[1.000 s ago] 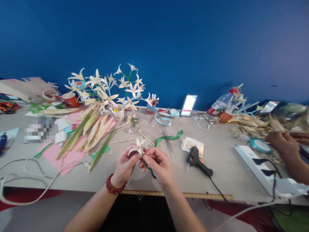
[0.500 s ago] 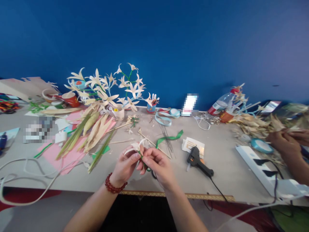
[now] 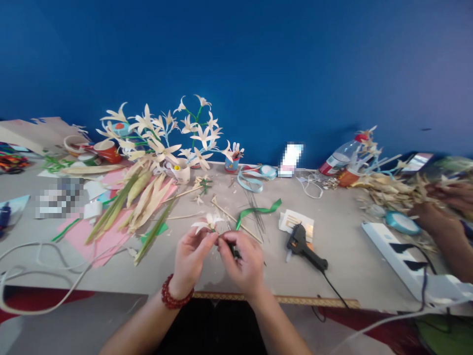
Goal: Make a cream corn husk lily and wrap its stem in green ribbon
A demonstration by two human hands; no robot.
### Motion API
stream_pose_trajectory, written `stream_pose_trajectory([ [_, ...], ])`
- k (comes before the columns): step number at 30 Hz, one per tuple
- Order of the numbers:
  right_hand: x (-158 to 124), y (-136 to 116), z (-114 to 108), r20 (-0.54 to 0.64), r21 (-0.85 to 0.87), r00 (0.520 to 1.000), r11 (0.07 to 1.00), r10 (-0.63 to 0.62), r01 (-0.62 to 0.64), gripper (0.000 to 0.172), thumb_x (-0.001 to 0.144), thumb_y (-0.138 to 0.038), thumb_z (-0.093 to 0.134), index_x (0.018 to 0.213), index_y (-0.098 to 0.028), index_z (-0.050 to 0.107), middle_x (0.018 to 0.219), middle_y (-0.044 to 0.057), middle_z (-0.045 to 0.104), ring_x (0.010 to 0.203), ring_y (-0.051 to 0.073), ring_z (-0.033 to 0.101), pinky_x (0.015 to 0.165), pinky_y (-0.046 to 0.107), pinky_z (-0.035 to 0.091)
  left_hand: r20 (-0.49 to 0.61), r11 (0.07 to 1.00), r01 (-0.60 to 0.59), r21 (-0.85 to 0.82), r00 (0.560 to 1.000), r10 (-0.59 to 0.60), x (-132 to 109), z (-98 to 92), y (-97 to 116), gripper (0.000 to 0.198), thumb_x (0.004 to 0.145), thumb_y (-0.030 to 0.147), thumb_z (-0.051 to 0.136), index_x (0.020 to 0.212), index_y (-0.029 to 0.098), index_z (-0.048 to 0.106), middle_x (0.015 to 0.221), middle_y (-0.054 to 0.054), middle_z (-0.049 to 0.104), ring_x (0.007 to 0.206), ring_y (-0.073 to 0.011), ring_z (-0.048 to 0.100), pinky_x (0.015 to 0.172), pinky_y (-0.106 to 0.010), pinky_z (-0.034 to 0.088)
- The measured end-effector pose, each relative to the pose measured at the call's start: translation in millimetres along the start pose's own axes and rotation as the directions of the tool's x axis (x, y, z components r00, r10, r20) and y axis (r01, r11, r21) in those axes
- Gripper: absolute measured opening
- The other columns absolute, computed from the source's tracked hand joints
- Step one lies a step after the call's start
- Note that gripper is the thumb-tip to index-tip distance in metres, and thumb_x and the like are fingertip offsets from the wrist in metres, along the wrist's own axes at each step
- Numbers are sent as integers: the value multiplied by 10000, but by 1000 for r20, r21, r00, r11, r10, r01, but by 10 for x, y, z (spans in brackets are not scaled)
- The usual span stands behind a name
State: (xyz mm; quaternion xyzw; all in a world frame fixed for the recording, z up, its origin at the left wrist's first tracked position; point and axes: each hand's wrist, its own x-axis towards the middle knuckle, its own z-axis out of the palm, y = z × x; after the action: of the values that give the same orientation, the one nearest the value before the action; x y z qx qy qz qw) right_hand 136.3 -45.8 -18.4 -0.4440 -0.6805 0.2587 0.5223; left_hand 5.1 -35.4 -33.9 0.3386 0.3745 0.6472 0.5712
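Observation:
My left hand [image 3: 192, 254] pinches a small pale husk flower [image 3: 210, 223] by its short green stem, petals pointing up and away. Just to its right, my right hand [image 3: 244, 259] is closed around a dark tool that looks like scissors [image 3: 234, 250], mostly hidden by the fingers. Its fingertips come close to the flower's base. A green ribbon [image 3: 258, 210] lies on the table, one end running up to the right hand's fingers. Thin dark wires [image 3: 259, 224] and a pale stick [image 3: 231, 217] lie beyond the hands.
A black glue gun [image 3: 306, 246] rests on the right, near a white power strip [image 3: 393, 264]. Husk flowers [image 3: 162, 133] stand in a cup [image 3: 181, 173] at the back. Dried husks [image 3: 148, 209] lie on pink paper [image 3: 79, 241]. Another person's hand [image 3: 430, 219] works at far right.
My hands have drawn slightly apart. The right hand has turned more closed around the dark tool, and the flower has tilted more upright. The co-worker's hands have shifted.

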Motion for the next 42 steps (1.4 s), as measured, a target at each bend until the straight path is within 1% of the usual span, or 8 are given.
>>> stream_pose_trajectory([
  [9,77,-114,-68,177,492,934,793,312,-358,174,879,-342,654,800,-187,651,712,32,713,570,135,648,578,257,548,109,1000,4,-10,994,-3,38,-19,80,63,749,217,771,768,193,716,763,-17,671,786,-174,637,694,-270,514],
  [15,121,-57,-100,369,618,872,616,322,-489,219,826,-379,717,791,-179,634,646,20,716,503,114,629,528,233,537,267,986,139,-95,958,-109,93,-49,138,84,745,220,771,765,176,702,830,-32,681,789,-179,651,689,-295,541],
  [19,83,-70,-79,270,577,915,710,300,-403,199,867,-371,666,800,-191,615,662,22,702,547,136,644,535,248,541,347,961,204,-187,929,-130,74,-5,123,80,789,229,730,835,192,676,874,-15,675,547,-99,559,482,-253,499],
  [23,33,-81,-62,46,255,985,952,166,-172,88,903,-243,606,831,-206,641,709,26,694,605,152,665,629,275,545,229,982,130,-134,969,-97,39,38,90,133,750,187,769,848,189,680,862,-14,683,637,-110,591,563,-233,512],
  [26,19,-80,-55,-15,96,998,994,57,-56,70,887,-200,610,830,-213,649,706,29,698,669,175,686,674,287,546,155,994,81,-80,986,-67,22,42,76,89,754,186,766,793,179,686,790,-9,673,654,-115,599,621,-239,516],
  [33,80,-98,-88,196,465,940,818,278,-339,148,896,-316,633,821,-189,632,746,37,728,580,134,679,565,236,553,122,990,98,-102,989,-85,29,-1,122,82,735,221,777,764,185,709,730,-9,670,645,-129,600,607,-247,493],
  [38,126,-63,-114,384,612,874,627,298,-483,189,851,-341,694,783,-185,610,680,27,729,523,116,649,545,226,535,319,954,243,-177,931,-178,52,51,221,119,757,246,746,728,157,672,769,-14,628,527,-102,545,484,-256,487],
  [42,110,-49,-93,337,597,902,679,271,-427,178,876,-336,655,796,-191,592,662,20,712,512,117,637,527,227,525,434,942,286,-177,882,-186,73,81,213,144,802,281,707,765,148,665,688,8,547,500,-94,503,451,-255,482],
])
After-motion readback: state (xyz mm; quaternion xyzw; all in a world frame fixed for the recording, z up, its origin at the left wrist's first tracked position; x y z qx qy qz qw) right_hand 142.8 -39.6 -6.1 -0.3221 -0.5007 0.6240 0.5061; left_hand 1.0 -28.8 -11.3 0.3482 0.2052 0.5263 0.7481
